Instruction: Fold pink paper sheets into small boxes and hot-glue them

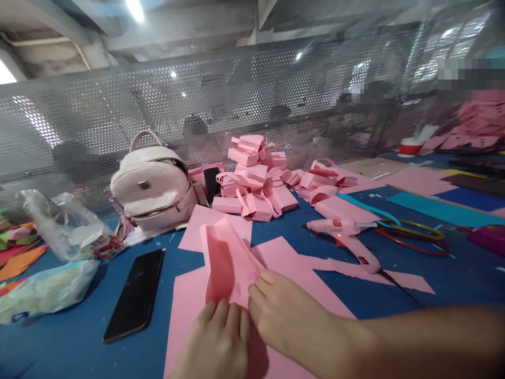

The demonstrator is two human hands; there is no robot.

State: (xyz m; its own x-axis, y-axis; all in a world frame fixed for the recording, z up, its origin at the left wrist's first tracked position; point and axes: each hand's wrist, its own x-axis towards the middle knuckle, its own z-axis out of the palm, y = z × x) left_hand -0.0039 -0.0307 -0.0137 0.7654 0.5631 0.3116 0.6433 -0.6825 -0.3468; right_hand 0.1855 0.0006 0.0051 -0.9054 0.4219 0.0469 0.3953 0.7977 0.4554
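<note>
Both of my hands grip a folded piece of pink paper (223, 258) that stands up like an open box. My left hand (221, 337) is closed on its near edge, with the fingertips hidden behind the paper. At its right side my right hand (292, 316) pinches the paper near a corner. Flat pink sheets (185, 316) lie beneath the hands. A pink hot glue gun (347, 237) rests on the table to the right, with a small orange light on it. Beyond the hands rises a pile of small pink paper boxes with handles (256, 184).
Left of the hands lies a black phone (134, 295), with plastic packages (51, 287) farther left. A pale backpack (152, 184) stands at the back, before a perforated metal screen (236, 84). Scissors (410, 231), blue paper strips (445, 208) and a red-and-white cup (410, 147) are on the right.
</note>
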